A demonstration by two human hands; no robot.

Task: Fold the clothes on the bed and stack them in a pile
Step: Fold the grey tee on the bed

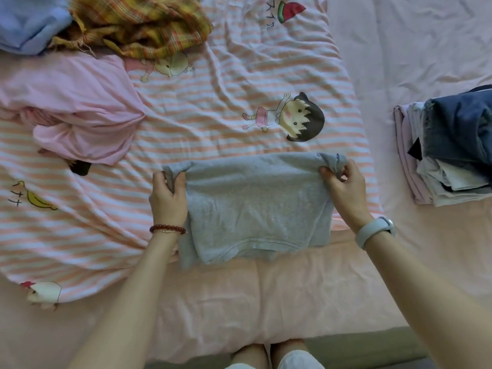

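So, the grey top (255, 203) is lying flat between the two hands, at the near edge of the bed (399, 49), half on the striped cartoon blanket (239, 75) and half on the plain pink sheet (239, 302). It looks already doubled over at least once, with a hemmed edge toward the person and the fold line running along the far side, from one hand to the other. My guess is that's why the hands sit where they do: each one has a far corner, so the whole thing can be flipped toward the body or lifted in one go without the layers sliding apart.

Left hand (169, 198): fingers curled over the left far corner, thumb on top, a bunch of fabric gathered inside. Right hand (343, 187): thumb and fingertips closed tight on a little wad of cloth at the right far corner. Hard to say how many layers are actually in that wad, since it's scrunched up. Both grips are narrow and full of grey fabric, nothing loose.

Off past the right hand is the finished pile (450, 155), folded pieces with denim on top, well apart from the top. Beyond the left hand, still unfolded: a pink garment (80, 107), a yellow plaid one (141, 25) and something light blue (29, 22) farther off.
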